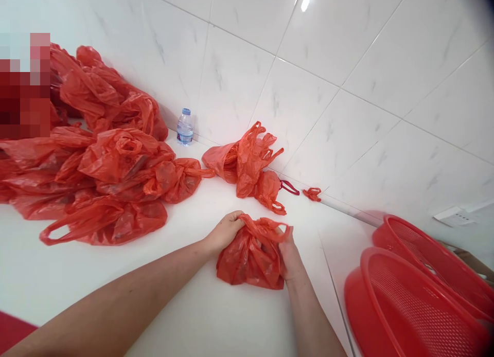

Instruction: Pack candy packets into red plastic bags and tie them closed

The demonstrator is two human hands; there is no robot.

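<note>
A crumpled red plastic bag (249, 256) lies on the white counter (200, 316) in front of me. My left hand (224, 231) is closed on its upper left corner, fingers curled into the plastic. On the bag's right side my right hand (290, 256) grips the plastic, its fingers partly hidden in the folds. Both forearms reach in from the bottom of the view.
A big heap of red plastic bags (100, 161) covers the left of the counter. A smaller bunch of bags (247, 161) lies by the tiled wall, near a small water bottle (185, 126). Two red mesh baskets (417, 295) sit at the right. A wall socket (450, 216) is above them.
</note>
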